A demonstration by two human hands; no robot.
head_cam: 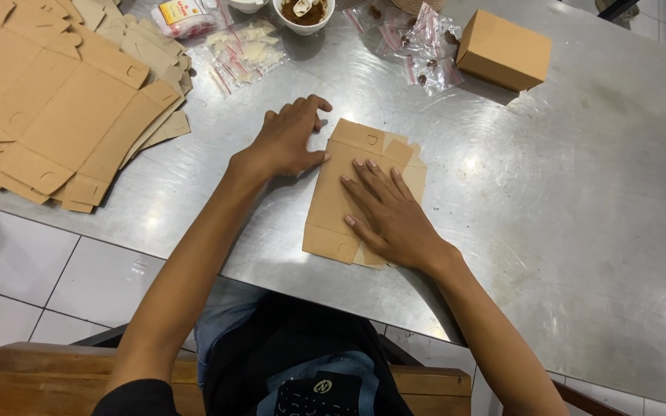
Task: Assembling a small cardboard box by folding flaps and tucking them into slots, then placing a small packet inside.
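Cardboard blank [341, 196], flat and partly folded, lies on the steel table [580, 216] near its front edge. Right hand [391, 212] rests palm-down on the blank, fingers straight and slightly fanned, pressing it flat. Left hand [290, 139] sits at the blank's upper left corner, fingers curled, thumb tip touching the cardboard edge. Stack of unfolded blanks [55, 100] lies well to the left. Assembled brown box [502, 50] stands at the far side, beside small clear bags [418, 46]. White bowl [302, 14] of brown powder sits at the top edge.
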